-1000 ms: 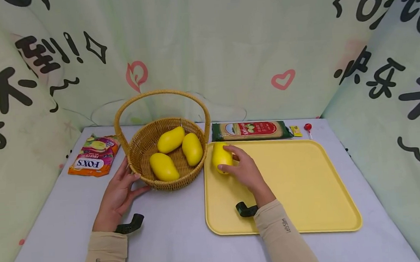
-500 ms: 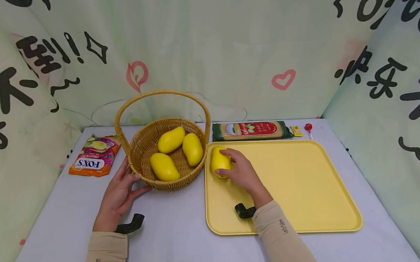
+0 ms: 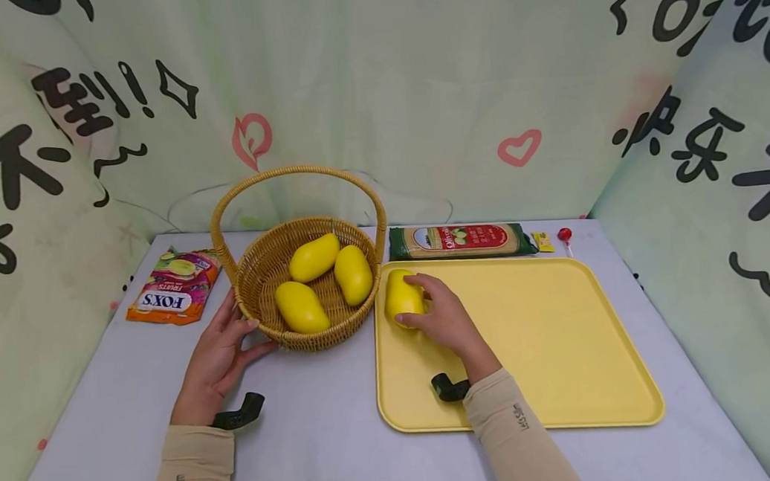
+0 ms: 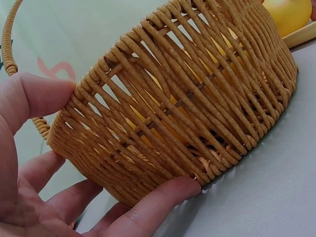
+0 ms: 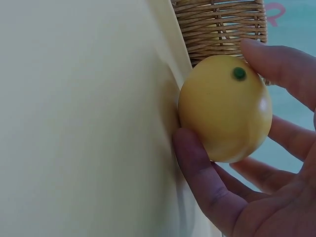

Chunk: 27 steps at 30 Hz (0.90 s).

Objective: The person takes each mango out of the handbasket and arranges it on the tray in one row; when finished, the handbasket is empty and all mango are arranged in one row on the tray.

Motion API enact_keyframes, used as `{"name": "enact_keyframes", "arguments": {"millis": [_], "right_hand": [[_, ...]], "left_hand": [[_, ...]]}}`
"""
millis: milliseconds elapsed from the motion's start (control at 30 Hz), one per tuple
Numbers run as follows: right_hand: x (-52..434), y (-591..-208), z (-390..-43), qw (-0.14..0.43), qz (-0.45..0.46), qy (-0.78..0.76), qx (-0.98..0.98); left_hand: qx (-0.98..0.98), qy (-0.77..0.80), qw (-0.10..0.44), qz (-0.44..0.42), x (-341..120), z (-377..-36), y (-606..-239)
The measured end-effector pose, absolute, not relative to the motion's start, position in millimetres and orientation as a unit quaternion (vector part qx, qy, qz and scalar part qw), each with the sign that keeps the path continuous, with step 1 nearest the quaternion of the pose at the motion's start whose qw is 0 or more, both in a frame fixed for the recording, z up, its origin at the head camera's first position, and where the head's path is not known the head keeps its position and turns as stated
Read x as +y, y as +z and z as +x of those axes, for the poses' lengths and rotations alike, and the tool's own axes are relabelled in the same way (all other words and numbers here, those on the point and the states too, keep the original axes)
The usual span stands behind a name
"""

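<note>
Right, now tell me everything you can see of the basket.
The basket is a rounded, golden-brown bowl of woven strands that look like wicker, with open gaps in its wall and a tall, wrapped handle arching over it. It stands opening upward on the white cloth, left of the yellow tray; whether the two touch is hard to tell. Three yellow fruits lie inside. The spread fingers of the left hand touch its outer left side.

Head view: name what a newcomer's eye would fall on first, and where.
Probably the wicker basket, left of centre, its tall handle arched over three yellow fruits. Next, the broad yellow tray to its right, where the right grip holds a fourth yellow fruit near the tray's left edge.
</note>
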State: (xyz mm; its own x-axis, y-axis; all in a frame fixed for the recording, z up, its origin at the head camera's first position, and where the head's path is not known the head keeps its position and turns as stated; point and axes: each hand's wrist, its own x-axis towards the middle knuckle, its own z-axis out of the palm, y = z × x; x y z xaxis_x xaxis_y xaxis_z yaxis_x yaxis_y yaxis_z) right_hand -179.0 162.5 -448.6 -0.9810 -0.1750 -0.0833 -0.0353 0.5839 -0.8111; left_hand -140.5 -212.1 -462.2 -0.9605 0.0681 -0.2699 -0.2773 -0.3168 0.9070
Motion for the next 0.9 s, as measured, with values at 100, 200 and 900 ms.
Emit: {"name": "enact_keyframes", "arguments": {"millis": [100,200,900], "right_hand": [[163.0,-448.9,-179.2,0.077,-0.061,-0.450,0.888],[163.6,-448.6,-179.0,0.077,-0.059,-0.450,0.888],[171.2,-443.1,-179.1,0.092,-0.040,-0.457,0.884]], "left_hand": [[0.574,0.806,0.108,-0.092,-212.4,-140.6,-462.5],[0.575,0.806,0.108,-0.092,-212.6,-140.7,-462.8],[0.580,0.802,0.105,-0.093,-211.8,-140.4,-462.0]]}}
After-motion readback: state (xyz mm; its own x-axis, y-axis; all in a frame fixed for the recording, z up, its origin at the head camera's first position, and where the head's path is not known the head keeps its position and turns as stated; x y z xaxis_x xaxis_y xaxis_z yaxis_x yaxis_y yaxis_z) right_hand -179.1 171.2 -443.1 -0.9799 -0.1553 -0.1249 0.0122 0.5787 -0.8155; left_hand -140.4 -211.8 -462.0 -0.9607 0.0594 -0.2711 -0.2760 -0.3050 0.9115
